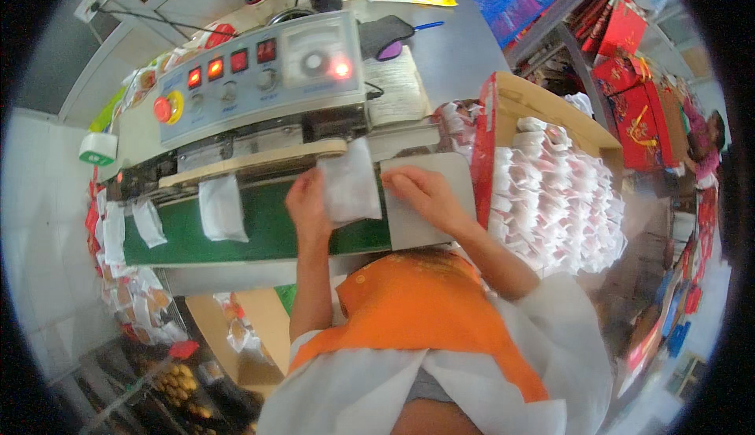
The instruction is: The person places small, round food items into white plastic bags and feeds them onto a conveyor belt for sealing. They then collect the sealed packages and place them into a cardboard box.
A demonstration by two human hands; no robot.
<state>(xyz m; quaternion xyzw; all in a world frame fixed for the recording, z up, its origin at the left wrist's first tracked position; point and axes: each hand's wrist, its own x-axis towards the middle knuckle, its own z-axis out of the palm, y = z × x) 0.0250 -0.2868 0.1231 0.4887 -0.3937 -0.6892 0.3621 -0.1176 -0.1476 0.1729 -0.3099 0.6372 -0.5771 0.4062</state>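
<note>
A continuous band sealing machine with lit red switches stands before me. My left hand grips the left edge of a white pouch, whose top lies at the right end of the machine's pale sealing belt. My right hand is over the grey metal plate, just right of the pouch, its fingers curled; whether it holds anything cannot be told. Farther left on the green conveyor belt, a white pouch and a smaller-looking one hang from the sealing belt.
A cardboard box full of white pouches stands at the right. More packets are piled beyond the conveyor's left end. An open carton is below. Papers and a dark cloth item lie behind the plate.
</note>
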